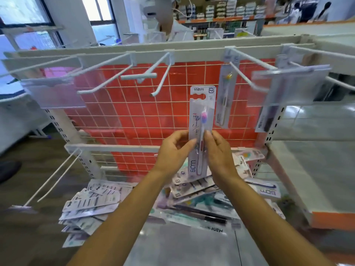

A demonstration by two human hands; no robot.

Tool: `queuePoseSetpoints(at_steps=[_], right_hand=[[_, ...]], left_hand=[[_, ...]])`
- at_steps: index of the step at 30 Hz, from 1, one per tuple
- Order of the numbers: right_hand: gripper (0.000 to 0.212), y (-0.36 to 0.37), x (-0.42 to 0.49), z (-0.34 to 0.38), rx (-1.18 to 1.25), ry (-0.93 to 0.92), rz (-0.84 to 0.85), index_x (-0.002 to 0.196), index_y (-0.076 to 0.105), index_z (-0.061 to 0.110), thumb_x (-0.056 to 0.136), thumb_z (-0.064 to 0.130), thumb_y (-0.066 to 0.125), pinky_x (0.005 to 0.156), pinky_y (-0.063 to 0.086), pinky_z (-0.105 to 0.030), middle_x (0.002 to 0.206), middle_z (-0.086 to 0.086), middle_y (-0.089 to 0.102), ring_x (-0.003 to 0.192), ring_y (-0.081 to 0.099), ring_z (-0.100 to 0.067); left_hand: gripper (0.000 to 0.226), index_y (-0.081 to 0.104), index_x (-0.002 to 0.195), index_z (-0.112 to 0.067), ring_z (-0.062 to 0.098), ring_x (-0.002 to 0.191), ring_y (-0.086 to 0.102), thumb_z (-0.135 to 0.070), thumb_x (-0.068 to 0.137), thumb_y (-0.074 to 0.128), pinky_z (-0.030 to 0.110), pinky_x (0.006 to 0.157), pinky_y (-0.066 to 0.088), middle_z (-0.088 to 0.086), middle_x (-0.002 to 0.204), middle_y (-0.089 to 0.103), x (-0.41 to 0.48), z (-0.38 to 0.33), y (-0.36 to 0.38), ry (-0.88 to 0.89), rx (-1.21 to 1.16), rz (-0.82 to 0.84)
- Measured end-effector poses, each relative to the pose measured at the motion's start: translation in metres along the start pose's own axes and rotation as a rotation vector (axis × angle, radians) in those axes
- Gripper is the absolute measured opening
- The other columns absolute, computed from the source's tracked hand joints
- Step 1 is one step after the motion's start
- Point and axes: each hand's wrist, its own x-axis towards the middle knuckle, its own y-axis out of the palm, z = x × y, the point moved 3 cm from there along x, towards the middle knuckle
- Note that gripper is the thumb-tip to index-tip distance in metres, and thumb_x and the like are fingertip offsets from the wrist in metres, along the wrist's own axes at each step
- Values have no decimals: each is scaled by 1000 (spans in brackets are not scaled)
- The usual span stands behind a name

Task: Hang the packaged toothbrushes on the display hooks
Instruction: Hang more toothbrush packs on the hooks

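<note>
Below, pkgs (194, 189) litter shelf (182, 250); red tiles (134, 110) behind wire grid (205, 73).

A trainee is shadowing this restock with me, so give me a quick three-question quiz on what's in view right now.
1. True or false: only the right hand holds the raised toothbrush pack.
2. Where do the spare packs lie? A) piled on the bottom shelf B) in a basket C) stacked on the floor.
3. Short answer: is the raised pack's hang hole on the nearest empty hook yet?

Key: 1 false, the left hand pinches it too. 2 A. 3 no, the pack is held clear of that hook.
</note>
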Motion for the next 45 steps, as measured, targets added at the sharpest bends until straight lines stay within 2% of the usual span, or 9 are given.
queuePoseSetpoints(at_steps=[3, 8, 13, 17, 24, 32, 37, 41, 45], right_hand=[[29, 19, -4, 4, 84, 3, 10, 95, 68, 23, 103, 27, 41, 80, 58, -40, 98, -14, 70, 92, 68, -25], [25, 37, -14, 15, 173, -31, 12, 97, 67, 26, 102, 23, 43, 69, 54, -21, 96, -5, 71, 85, 68, -8], [51, 43, -17, 17, 225, -37, -30, 95, 70, 20, 84, 61, 42, 85, 55, -52, 102, -17, 69, 98, 65, -33], [51, 40, -12, 20, 282, -19, -73, 87, 73, 35, 88, 62, 30, 91, 48, -63, 98, -9, 72, 99, 66, -32], [46, 51, -13, 20, 238, 10, -99, 79, 75, 40, 87, 56, 32, 91, 51, -57, 92, -5, 74, 95, 69, -29], [48, 62, -15, 8, 241, -7, -97, 77, 74, 22, 91, 48, 36, 83, 54, -45, 83, -8, 73, 82, 67, -25], [48, 59, -13, 2, 243, -3, -78, 75, 72, 20, 92, 48, 37, 79, 51, -43, 79, -7, 71, 79, 64, -23], [48, 51, -13, -2, 213, 6, -103, 79, 68, 13, 103, 35, 32, 64, 51, -24, 75, -1, 71, 71, 65, -13], [44, 38, -6, -13, 44, 67, -190, 85, 66, 15, 104, 31, 30, 66, 48, -24, 87, -4, 70, 80, 65, -14]], left_hand=[[19, 65, 110, -22, 6, 91, 69, -12, 93, 63, 23, 78, 57, -7, 100, 72, -7, 0, -15, 49, 61, -6], [20, 65, 104, -25, 10, 91, 70, -8, 93, 62, 24, 79, 56, -6, 99, 72, -17, -8, -35, 156, 66, 7], [17, 67, 99, -21, 10, 88, 71, -6, 91, 64, 25, 79, 57, -3, 94, 74, -26, -18, -48, 230, 137, 42], [16, 67, 94, -26, 9, 85, 71, -11, 88, 65, 19, 75, 56, -5, 94, 74, -42, -28, -52, 282, 97, 95], [13, 67, 94, -26, 8, 85, 71, -18, 84, 62, 17, 72, 55, -9, 94, 73, -52, -32, -67, 296, 105, 91], [14, 67, 94, -26, 14, 85, 72, -13, 91, 65, 33, 76, 61, -2, 92, 75, -40, -19, -85, 223, 148, 46], [14, 67, 95, -23, 13, 83, 72, -10, 91, 65, 30, 73, 60, -1, 91, 74, -24, -12, -86, 206, 199, 42], [9, 67, 98, -19, 14, 88, 72, -14, 92, 64, 40, 78, 60, 1, 95, 75, -1, -6, -82, 152, 219, 52], [7, 66, 97, -18, 20, 90, 72, -13, 93, 63, 46, 83, 59, 4, 96, 75, 29, 2, -77, 95, 153, 46]])
